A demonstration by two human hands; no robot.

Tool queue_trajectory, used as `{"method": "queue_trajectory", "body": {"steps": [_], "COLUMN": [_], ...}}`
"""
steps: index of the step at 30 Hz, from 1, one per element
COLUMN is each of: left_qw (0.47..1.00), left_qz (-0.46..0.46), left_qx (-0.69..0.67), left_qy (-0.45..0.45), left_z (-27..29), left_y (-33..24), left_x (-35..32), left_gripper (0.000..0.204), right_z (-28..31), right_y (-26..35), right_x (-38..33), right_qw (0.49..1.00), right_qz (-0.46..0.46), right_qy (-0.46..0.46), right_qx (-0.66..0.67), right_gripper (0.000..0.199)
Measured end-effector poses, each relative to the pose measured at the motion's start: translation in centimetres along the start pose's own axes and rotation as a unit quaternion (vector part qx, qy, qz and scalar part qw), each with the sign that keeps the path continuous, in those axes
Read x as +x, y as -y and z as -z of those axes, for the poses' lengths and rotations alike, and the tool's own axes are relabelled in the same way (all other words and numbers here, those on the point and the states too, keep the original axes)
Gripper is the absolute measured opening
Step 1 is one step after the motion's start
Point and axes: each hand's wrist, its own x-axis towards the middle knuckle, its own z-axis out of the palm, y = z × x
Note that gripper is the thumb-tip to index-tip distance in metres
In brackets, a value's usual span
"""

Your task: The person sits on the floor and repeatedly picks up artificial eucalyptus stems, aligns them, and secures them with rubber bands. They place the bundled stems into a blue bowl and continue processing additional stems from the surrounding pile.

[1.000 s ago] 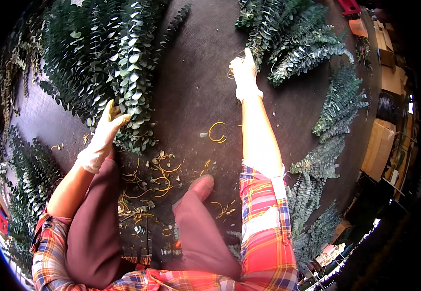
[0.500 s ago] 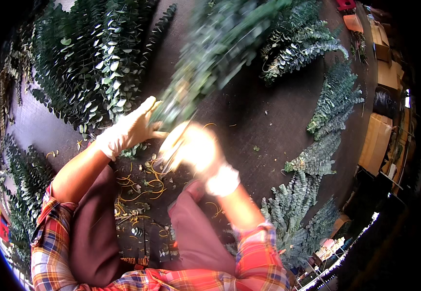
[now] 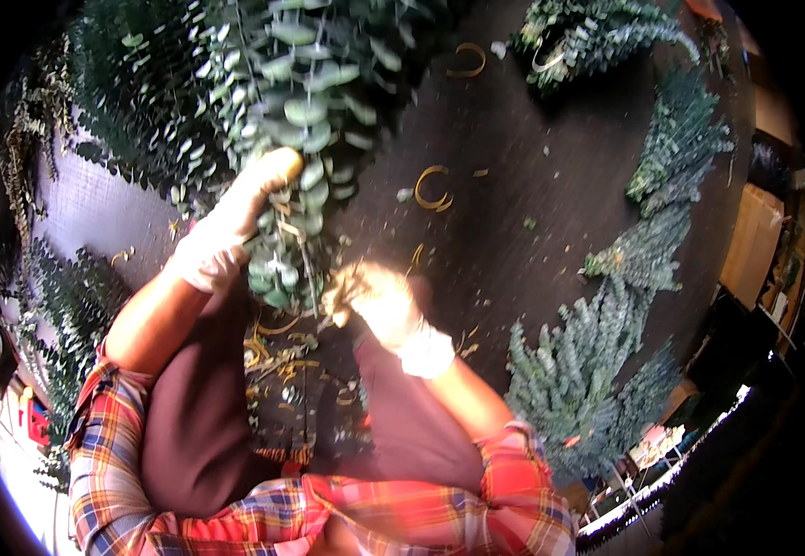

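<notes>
Now the eucalyptus bunch (image 3: 314,120) is up close w/ me, where half a sec ago it was mid-swing across the desk (image 3: 513,232), and a sec ago my right hand (image 3: 374,296) was stretched out far at the distant greens. So the reach is over and the bunch is in at the near edge of the desk, stems pointing down toward my lap, leafy head fanned upward. Judging by that, I'm at the stem-handling stage, w/ both hands working the same bunch.

Left hand (image 3: 231,232), gloved, is curled round the bunch's left side about mid-height, thumb up along the leaves; looks like a closed grip on the bunch. Right hand sits at the stem ends just below, but it's blown out by glare and smeared, so I can't tell if it's pinching stems or open.

Hard to read: the stem tips, lost between glare and my dark apron (image 3: 198,417). Yellow rubber bands (image 3: 435,185) scatter the desk; the pile near my lap is a tangle, can't count it. Top of the bunch is blurred. Other green bundles (image 3: 597,371) lie right, well apart, bent by the lens rim.
</notes>
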Motion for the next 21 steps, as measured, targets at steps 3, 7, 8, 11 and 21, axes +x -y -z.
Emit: {"method": "queue_trajectory", "body": {"steps": [3,7,8,11,21], "left_qw": [0.991,0.975,0.989,0.983,0.947], "left_qz": [-0.027,-0.179,-0.132,-0.113,-0.182], "left_qx": [-0.128,0.058,0.004,0.082,0.245], "left_qy": [0.025,-0.123,-0.064,-0.12,-0.1], "left_z": [1.9,2.3,2.0,2.0,1.4], "left_y": [0.7,2.2,2.1,2.1,-1.3], "left_x": [0.8,0.8,-0.3,-1.8,-9.5], "left_gripper": [0.036,0.035,0.039,0.04,0.039], "right_z": [-2.6,-3.4,-2.3,-2.9,-7.2], "right_y": [1.2,1.4,0.9,1.1,3.8], "right_x": [-0.2,-0.4,-0.6,-2.2,-6.5], "right_qw": [0.999,0.973,0.986,0.99,0.949], "right_qz": [0.003,0.102,0.079,0.124,0.188], "right_qy": [-0.012,0.056,0.035,0.044,0.094], "right_qx": [0.046,-0.199,-0.146,-0.046,-0.235], "right_gripper": [0.014,0.01,0.01,0.013,0.018]}}
